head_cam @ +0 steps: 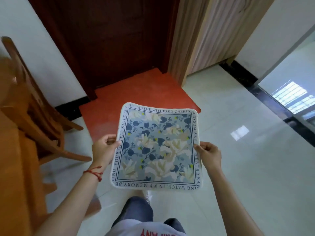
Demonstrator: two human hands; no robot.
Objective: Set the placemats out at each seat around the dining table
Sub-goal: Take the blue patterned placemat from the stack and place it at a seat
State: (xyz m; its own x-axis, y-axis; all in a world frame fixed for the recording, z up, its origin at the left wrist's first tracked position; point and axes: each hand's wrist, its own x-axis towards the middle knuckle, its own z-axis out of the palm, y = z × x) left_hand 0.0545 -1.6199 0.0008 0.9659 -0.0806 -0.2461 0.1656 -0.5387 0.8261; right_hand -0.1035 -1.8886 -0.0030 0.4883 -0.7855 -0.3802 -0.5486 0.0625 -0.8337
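A square placemat (pixel 157 147) with a blue and cream flower print and a lettered white border is held flat in front of me, above the floor. My left hand (pixel 104 148) pinches its left edge, with a red string around that wrist. My right hand (pixel 208 153) pinches its right edge. The orange wooden dining table (pixel 10 167) lies along the left side of the view, away from the mat.
A wooden chair (pixel 34 106) stands at the table on the left. Ahead are a dark red door (pixel 115 40) with an orange-red floor patch (pixel 136 92), a curtain (pixel 201 34) and glossy white tiles (pixel 247 159). My legs show below the mat.
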